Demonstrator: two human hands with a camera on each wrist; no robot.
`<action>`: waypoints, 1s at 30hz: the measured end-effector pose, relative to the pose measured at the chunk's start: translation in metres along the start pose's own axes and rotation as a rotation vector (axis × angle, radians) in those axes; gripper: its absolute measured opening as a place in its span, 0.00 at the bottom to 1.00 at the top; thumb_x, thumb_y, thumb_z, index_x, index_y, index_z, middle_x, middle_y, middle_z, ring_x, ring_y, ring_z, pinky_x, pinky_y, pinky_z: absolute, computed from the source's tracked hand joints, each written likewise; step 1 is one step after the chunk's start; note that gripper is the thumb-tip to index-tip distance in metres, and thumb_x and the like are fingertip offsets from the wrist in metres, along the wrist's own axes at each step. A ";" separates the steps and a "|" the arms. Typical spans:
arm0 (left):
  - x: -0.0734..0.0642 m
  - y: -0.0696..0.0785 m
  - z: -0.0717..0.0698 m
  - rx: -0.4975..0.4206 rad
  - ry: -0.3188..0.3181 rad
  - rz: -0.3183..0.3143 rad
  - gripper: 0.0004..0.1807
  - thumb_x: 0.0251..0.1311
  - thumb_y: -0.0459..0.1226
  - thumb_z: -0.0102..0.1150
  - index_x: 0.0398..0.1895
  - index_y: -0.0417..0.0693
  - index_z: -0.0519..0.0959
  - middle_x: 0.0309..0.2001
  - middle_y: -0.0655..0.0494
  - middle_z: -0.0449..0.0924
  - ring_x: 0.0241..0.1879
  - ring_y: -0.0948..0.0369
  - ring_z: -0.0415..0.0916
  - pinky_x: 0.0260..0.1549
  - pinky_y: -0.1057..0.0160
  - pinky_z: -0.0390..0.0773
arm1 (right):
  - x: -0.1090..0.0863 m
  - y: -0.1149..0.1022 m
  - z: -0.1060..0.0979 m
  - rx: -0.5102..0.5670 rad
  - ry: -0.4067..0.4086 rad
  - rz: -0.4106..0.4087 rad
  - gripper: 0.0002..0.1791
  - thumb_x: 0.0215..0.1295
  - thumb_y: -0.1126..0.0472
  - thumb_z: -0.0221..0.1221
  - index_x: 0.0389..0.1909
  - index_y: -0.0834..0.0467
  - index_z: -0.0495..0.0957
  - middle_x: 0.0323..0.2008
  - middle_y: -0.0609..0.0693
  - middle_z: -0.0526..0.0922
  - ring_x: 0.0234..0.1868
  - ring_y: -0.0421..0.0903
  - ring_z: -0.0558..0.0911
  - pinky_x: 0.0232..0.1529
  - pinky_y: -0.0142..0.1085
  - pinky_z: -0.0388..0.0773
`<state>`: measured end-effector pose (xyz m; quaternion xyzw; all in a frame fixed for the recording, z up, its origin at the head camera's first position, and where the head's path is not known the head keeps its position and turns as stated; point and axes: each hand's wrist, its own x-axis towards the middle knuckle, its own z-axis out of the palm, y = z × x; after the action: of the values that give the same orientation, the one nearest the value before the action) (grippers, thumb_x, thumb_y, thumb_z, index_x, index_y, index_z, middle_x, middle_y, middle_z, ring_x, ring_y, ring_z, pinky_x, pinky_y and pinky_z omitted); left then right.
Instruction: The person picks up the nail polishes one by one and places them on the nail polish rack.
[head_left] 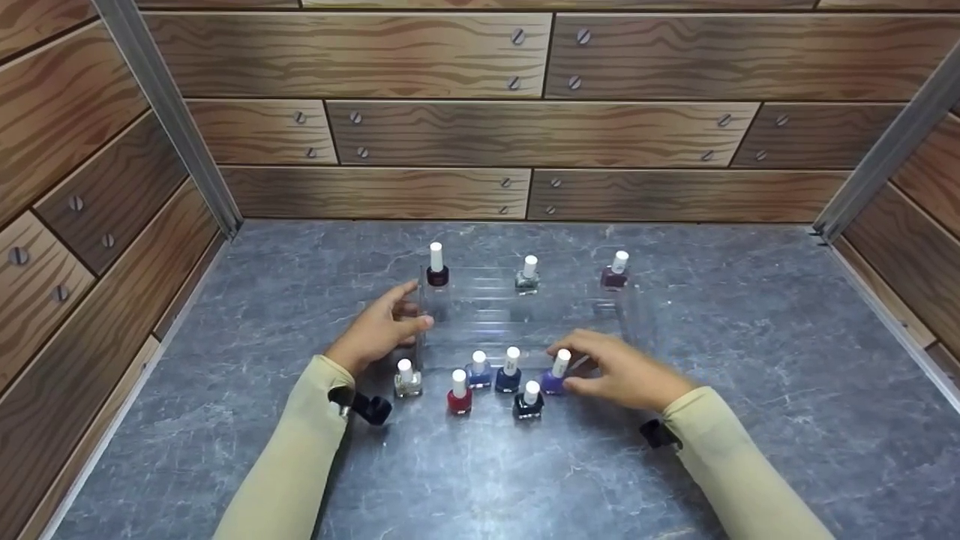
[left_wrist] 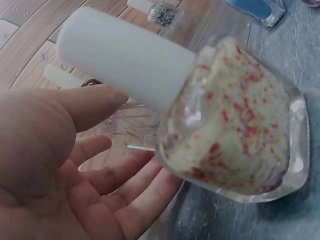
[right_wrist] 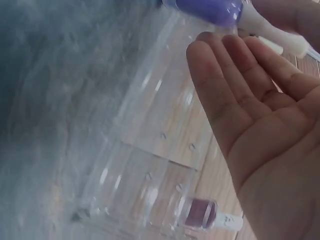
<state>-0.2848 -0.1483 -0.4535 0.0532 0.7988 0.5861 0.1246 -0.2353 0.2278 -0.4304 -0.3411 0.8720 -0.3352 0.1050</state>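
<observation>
At the left end of a clear stepped display rack (head_left: 487, 326) is my left hand (head_left: 382, 322), thumb and fingers apart, its tips at the rack's edge. A nail polish bottle with white and red flecks (left_wrist: 235, 120) stands before that hand, large in the left wrist view. My right hand (head_left: 619, 367) is beside a purple nail polish bottle (head_left: 553, 382), thumb near its white cap. In the right wrist view its fingers (right_wrist: 215, 85) are fairly straight. Whether they touch the purple bottle (right_wrist: 212, 11) is unclear.
On the rack's back step stand a dark red bottle (head_left: 437, 276), a silver glitter bottle (head_left: 527, 281) and a plum bottle (head_left: 615, 278). In front are red (head_left: 459, 401), light blue (head_left: 478, 375), navy (head_left: 508, 379) and black (head_left: 529, 406) bottles. Wood-patterned walls (head_left: 450, 135) enclose the grey tabletop (head_left: 225, 435).
</observation>
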 end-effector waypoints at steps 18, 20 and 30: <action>0.001 -0.002 0.000 -0.092 -0.054 -0.053 0.41 0.71 0.37 0.64 0.82 0.44 0.55 0.69 0.33 0.68 0.64 0.42 0.75 0.56 0.51 0.84 | 0.003 0.005 0.009 -0.100 0.008 -0.036 0.08 0.68 0.62 0.67 0.45 0.52 0.80 0.43 0.41 0.83 0.47 0.44 0.83 0.53 0.45 0.84; 0.000 -0.001 0.000 -0.106 -0.063 -0.067 0.41 0.71 0.37 0.63 0.81 0.43 0.55 0.69 0.33 0.68 0.65 0.42 0.74 0.57 0.50 0.83 | 0.003 0.004 0.009 -0.099 -0.002 -0.030 0.07 0.68 0.61 0.66 0.44 0.51 0.80 0.42 0.41 0.83 0.46 0.44 0.83 0.52 0.44 0.84; 0.000 0.001 0.000 -0.126 -0.047 -0.103 0.41 0.71 0.38 0.64 0.81 0.45 0.56 0.72 0.34 0.65 0.65 0.42 0.74 0.58 0.50 0.83 | 0.000 0.004 0.003 -0.008 -0.045 0.027 0.07 0.66 0.61 0.68 0.41 0.52 0.80 0.39 0.42 0.84 0.43 0.43 0.83 0.48 0.39 0.84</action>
<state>-0.2850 -0.1474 -0.4524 0.0179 0.7589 0.6266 0.1763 -0.2365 0.2284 -0.4349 -0.3373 0.8751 -0.3226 0.1278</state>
